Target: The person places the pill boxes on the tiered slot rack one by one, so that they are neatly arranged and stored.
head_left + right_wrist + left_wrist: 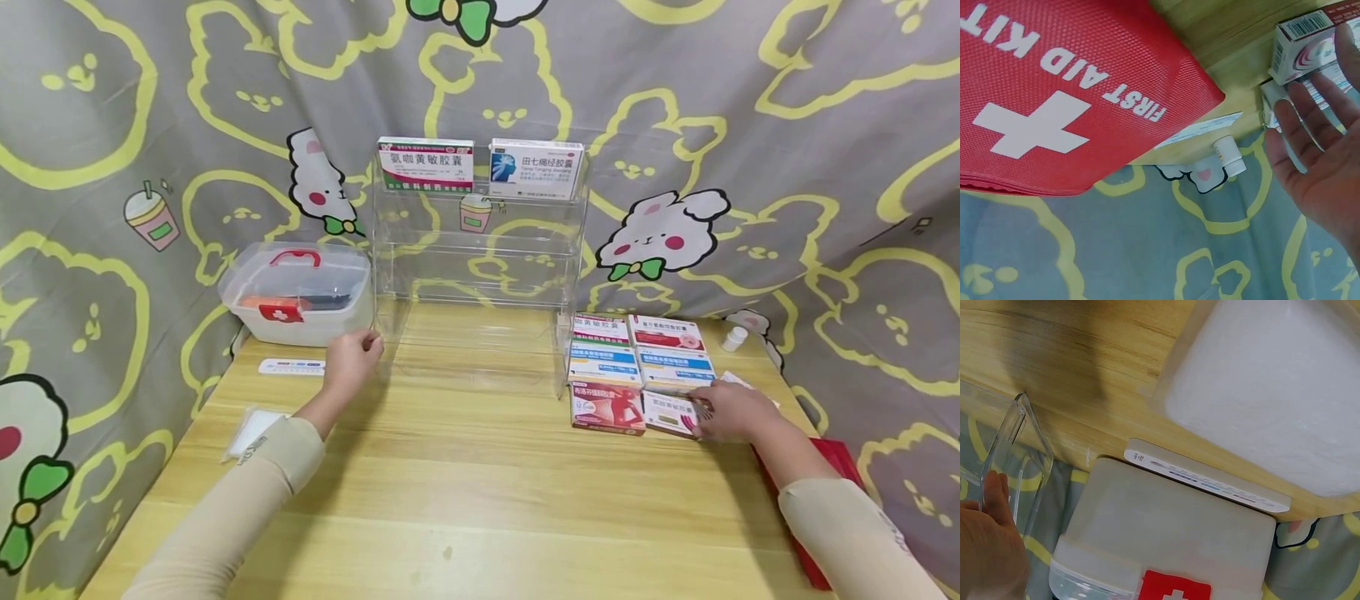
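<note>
My left hand (351, 358) pinches the left side edge of a clear acrylic display rack (480, 248); in the left wrist view its fingertips grip the transparent side panel (1004, 440). Two medicine boxes stand on the rack's top tier, a green-and-pink one (426, 165) and a blue-and-white one (536, 170). My right hand (733, 410) is at the right end of a white medicine box (670, 412). In the right wrist view its fingers (1302, 109) are spread and nearly straight, with thumb and index finger right by a box end (1305, 45).
Several more medicine boxes lie in rows beside the rack, including a red one (607, 407). A small white bottle (735, 337) stands at the back right. A red first aid pouch (1085, 87) lies at the right edge. At left are a lidded first-aid box (300, 321), a flat white strip (291, 367) and a white packet (255, 429).
</note>
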Tool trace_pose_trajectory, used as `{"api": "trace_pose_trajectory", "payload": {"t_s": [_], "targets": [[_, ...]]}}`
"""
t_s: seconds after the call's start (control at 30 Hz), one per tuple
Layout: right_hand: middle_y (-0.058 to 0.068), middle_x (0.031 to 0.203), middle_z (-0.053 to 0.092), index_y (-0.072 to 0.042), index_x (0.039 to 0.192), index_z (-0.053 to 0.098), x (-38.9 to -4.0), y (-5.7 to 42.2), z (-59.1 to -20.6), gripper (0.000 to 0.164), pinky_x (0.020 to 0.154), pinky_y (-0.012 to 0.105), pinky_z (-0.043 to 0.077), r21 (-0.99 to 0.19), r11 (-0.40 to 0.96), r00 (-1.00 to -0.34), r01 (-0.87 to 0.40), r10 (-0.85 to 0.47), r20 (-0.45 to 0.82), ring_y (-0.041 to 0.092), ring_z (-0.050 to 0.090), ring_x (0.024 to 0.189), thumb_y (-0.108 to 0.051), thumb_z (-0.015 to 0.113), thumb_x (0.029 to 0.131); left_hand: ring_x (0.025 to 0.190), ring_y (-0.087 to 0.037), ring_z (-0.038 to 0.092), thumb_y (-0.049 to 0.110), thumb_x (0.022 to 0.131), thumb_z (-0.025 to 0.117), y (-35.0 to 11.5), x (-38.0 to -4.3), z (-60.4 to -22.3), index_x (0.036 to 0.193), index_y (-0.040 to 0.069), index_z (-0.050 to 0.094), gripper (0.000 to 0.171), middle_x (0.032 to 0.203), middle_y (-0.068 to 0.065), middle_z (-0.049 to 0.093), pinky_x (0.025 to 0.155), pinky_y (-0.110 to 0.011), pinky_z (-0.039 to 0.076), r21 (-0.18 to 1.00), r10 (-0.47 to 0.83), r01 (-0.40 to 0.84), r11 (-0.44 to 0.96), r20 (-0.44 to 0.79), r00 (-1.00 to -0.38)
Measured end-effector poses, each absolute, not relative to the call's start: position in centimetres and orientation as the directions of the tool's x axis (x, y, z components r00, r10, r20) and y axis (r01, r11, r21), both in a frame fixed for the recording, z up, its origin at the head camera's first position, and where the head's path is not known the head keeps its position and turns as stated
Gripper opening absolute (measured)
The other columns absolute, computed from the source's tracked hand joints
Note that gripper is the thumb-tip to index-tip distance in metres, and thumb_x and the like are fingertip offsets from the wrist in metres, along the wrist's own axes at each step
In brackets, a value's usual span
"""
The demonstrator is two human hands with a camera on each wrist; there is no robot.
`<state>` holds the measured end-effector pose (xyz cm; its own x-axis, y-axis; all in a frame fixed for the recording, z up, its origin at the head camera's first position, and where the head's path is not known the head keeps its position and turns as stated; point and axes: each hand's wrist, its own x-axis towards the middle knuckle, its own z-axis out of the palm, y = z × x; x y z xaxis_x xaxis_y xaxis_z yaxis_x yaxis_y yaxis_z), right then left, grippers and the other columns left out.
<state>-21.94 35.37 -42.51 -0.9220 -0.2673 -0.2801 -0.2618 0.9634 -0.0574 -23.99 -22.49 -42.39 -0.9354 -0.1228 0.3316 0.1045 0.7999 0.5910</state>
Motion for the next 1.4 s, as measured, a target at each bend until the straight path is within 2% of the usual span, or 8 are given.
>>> {"api": "trace_pose_trajectory", "payload": {"t_s": [0.23,0.33,0.47,0.63,0.73,0.83,1.03,1.4], "targets": [[0.024,0.109,0.053,-0.002,0.11,0.061,-21.7,35.4,-42.3,0.065,0.077,0.061,0.04,-0.089,0.968,-0.909,-0.233,-0.25,-0.334,0.042,0.051,0.097,-0.046,0.079,0.066,0.069,-0.025,0.06,0.012,0.087,0.057,-22.5,-24.1,-42.5,0.085,-0.001,0.07,0.019,0.076,-0.014,0.069,0.066,-0.04,0.05,0.594,-0.129,0.095,0.799,0.324,-0.937],[0.019,0.1,0.056,-0.002,0.107,0.053,-21.7,35.6,-42.3,0.066,0.074,0.053,0.043,-0.155,0.966,-0.905,-0.205,-0.248,-0.345,0.035,0.052,0.088,-0.045,0.08,0.066,0.069,-0.025,0.061,0.012,0.087,0.056,-22.5,-24.1,-42.4,0.086,-0.001,0.07,0.019,0.077,-0.014,0.069,0.067,-0.041,0.051,0.596,-0.129,0.101,0.797,0.33,-0.935],[0.007,0.085,0.057,-0.004,0.107,0.053,-21.4,36.4,-42.4,0.05,0.064,0.037,0.041,-0.278,0.94,-0.896,-0.198,-0.288,-0.337,0.022,0.049,0.075,-0.031,0.078,0.072,0.071,-0.027,0.064,0.011,0.088,0.056,-22.3,-24.0,-42.3,0.089,-0.002,0.07,0.019,0.079,-0.016,0.07,0.067,-0.042,0.052,0.607,-0.12,0.116,0.786,0.335,-0.935],[0.006,0.09,0.058,-0.005,0.111,0.064,-20.5,38.4,-41.9,0.033,0.064,0.028,0.043,-0.456,0.876,-0.919,-0.159,-0.3,-0.255,0.018,0.049,0.08,-0.012,0.07,0.08,0.077,-0.027,0.066,0.012,0.089,0.055,-22.1,-24.1,-42.3,0.095,-0.002,0.07,0.022,0.085,-0.017,0.07,0.071,-0.042,0.053,0.615,-0.116,0.101,0.782,0.303,-0.946],[0.009,0.096,0.059,-0.003,0.114,0.063,-20.2,39.2,-41.1,0.032,0.063,0.023,0.046,-0.537,0.835,-0.952,-0.119,-0.249,-0.177,0.015,0.05,0.083,-0.012,0.068,0.084,0.078,-0.027,0.065,0.012,0.09,0.054,-22.1,-24.2,-42.4,0.096,-0.002,0.07,0.022,0.087,-0.017,0.07,0.072,-0.042,0.054,0.617,-0.118,0.093,0.782,0.292,-0.949],[-0.001,0.093,0.061,-0.004,0.113,0.061,-20.1,39.4,-40.1,0.033,0.061,0.02,0.047,-0.606,0.79,-0.989,-0.09,-0.143,-0.04,0.006,0.05,0.08,-0.02,0.069,0.086,0.075,-0.026,0.064,0.012,0.09,0.053,-22.2,-24.2,-42.3,0.094,-0.002,0.07,0.022,0.085,-0.017,0.07,0.071,-0.041,0.053,0.617,-0.119,0.09,0.782,0.29,-0.949],[-0.021,0.085,0.058,-0.012,0.11,0.063,-20.5,37.9,-37.0,0.029,0.059,0.011,0.045,-0.846,0.532,-0.977,-0.023,0.169,0.133,0.0,0.049,0.078,-0.021,0.071,0.083,0.075,-0.026,0.064,0.012,0.09,0.055,-22.4,-24.3,-41.9,0.094,-0.001,0.07,0.021,0.085,-0.016,0.07,0.071,-0.041,0.053,0.618,-0.13,0.092,0.781,0.305,-0.944],[-0.003,0.082,0.067,-0.002,0.1,0.071,-22.8,31.2,-31.1,0.031,0.06,0.014,0.052,-0.965,0.03,-0.919,-0.262,0.298,0.259,0.007,0.062,0.07,-0.006,0.08,0.071,0.072,-0.024,0.061,0.011,0.089,0.055,-22.4,-24.0,-42.4,0.091,-0.001,0.07,0.019,0.082,-0.015,0.07,0.069,-0.04,0.052,0.615,-0.133,0.082,0.784,0.296,-0.946]]}}
